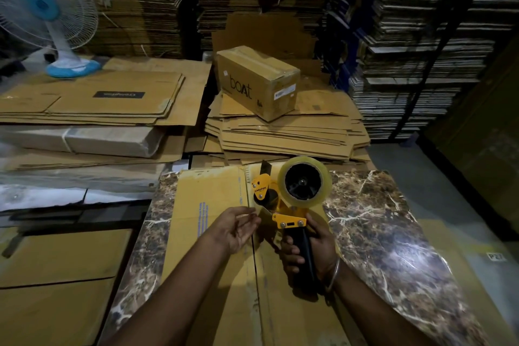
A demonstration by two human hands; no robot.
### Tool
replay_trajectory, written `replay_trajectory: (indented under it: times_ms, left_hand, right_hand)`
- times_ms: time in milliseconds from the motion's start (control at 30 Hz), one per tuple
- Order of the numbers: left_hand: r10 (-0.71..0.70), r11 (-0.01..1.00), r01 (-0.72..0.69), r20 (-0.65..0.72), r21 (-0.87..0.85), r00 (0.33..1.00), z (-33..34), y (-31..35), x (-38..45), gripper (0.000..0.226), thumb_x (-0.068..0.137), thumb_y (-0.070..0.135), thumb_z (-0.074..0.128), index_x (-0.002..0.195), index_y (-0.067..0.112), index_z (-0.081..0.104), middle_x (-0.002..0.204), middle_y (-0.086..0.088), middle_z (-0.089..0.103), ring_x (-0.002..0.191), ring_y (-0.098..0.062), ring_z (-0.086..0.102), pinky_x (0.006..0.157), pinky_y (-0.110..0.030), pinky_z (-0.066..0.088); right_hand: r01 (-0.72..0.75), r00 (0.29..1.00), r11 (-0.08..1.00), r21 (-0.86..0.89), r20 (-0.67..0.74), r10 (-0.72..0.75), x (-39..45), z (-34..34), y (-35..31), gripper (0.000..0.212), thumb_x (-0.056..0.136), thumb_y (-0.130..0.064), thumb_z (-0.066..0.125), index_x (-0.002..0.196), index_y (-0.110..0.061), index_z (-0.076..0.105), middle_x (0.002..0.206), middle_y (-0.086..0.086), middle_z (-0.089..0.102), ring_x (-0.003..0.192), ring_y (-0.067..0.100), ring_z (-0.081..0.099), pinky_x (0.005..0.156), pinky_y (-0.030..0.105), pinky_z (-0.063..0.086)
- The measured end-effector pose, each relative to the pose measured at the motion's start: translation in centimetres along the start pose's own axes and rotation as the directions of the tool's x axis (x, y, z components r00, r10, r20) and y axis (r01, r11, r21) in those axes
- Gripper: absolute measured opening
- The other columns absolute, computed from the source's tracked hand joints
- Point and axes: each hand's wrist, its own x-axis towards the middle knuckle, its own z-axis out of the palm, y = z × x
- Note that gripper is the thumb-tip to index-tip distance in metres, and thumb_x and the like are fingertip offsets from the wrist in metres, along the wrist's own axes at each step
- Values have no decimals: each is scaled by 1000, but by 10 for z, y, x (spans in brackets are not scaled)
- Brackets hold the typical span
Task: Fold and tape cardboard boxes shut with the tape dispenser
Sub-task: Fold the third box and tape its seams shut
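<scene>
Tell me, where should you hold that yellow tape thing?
Hold the tape dispenser by its black handle, coming from below, as the right hand does. The handle sticks down toward the person, well away from the roll and the front end where the blade probably sits.

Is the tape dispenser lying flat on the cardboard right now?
No, the right hand grips the black handle of the tape dispenser and holds it upright above the flattened cardboard box.

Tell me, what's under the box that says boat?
The taped boAt box sits on a stack of flattened cardboard sheets. Whatever lies directly beneath the box, and under the stack, is covered.
</scene>
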Motion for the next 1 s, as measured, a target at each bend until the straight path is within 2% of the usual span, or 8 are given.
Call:
replay_trajectory:
  times_ms: [133, 333, 533, 633, 700, 800, 933, 1000]
  left_hand:
    - [27, 998, -28, -33, -50, 999, 8, -3, 6, 23, 98, 10, 58, 79, -2, 59, 52, -7, 66, 37, -14, 61, 40, -22, 53]
    - [-10, 996, 10, -1, -88, 1000, 6, 1, 6, 22, 98, 3, 57, 81, -9, 63, 59, -17, 68, 42, -18, 66, 39, -23, 53]
    - [-34, 997, 34, -2, 70, 999, -4, 18, 4, 14, 94, 0, 61, 84, -9, 66, 64, -17, 71, 48, -18, 69, 42, -24, 55]
    - [26, 969, -13, -51, 245, 998, -6, 30, 7, 21, 97, -1, 55, 79, -6, 64, 57, -13, 69, 43, -12, 66, 41, -20, 53]
    - [82, 911, -30, -110, 412, 991, -9, 39, 12, 28, 99, -4, 47, 74, -6, 60, 49, -11, 64, 37, -9, 59, 39, -18, 51]
    - [189, 732, -58, -120, 678, 975, -10, 50, 17, 32, 95, -8, 44, 67, -1, 56, 39, -7, 52, 32, -8, 47, 40, -18, 49]
    - [319, 591, -154, -54, 792, 946, -5, 64, 19, 39, 94, -10, 51, 58, 3, 57, 39, -9, 52, 31, -13, 51, 39, -21, 50]
    - [382, 513, -227, 17, 828, 924, -2, 71, 26, 50, 91, -16, 48, 45, 3, 55, 38, -11, 47, 28, -18, 45, 34, -21, 39]
  right_hand:
    - [14, 992, 997, -75, -121, -23, -1, 12, 1, 69, 55, -65, 84, 74, -6, 54, 60, 3, 40, 40, 15, 42, 45, 25, 34]
    - [41, 986, 994, -101, -160, -57, -1, 18, 0, 72, 51, -67, 85, 73, -6, 54, 58, 3, 40, 39, 15, 41, 44, 23, 34]
    - [39, 986, 984, -176, -151, -66, -1, 19, -2, 70, 59, -70, 78, 74, -6, 54, 61, 3, 40, 41, 15, 40, 45, 25, 31]
    - [-10, 988, 976, -218, -150, -23, -2, 19, 0, 68, 62, -71, 76, 75, -7, 55, 62, 2, 40, 43, 14, 40, 46, 26, 29]
    - [-40, 987, 970, -242, -161, 0, -1, 20, 6, 67, 65, -71, 73, 75, -7, 56, 62, 2, 40, 43, 14, 39, 46, 26, 27]
    - [-73, 978, 967, -245, -210, 20, 4, 25, 19, 66, 66, -70, 73, 74, -7, 54, 62, 3, 38, 41, 14, 36, 45, 25, 26]
    - [-52, 965, 979, -196, -262, -1, 9, 33, 30, 62, 69, -68, 70, 73, -8, 53, 64, 3, 35, 40, 13, 34, 42, 24, 25]
    - [-37, 957, 975, -219, -287, -29, 11, 37, 30, 62, 71, -68, 68, 71, -8, 52, 63, 4, 34, 40, 14, 33, 43, 25, 24]
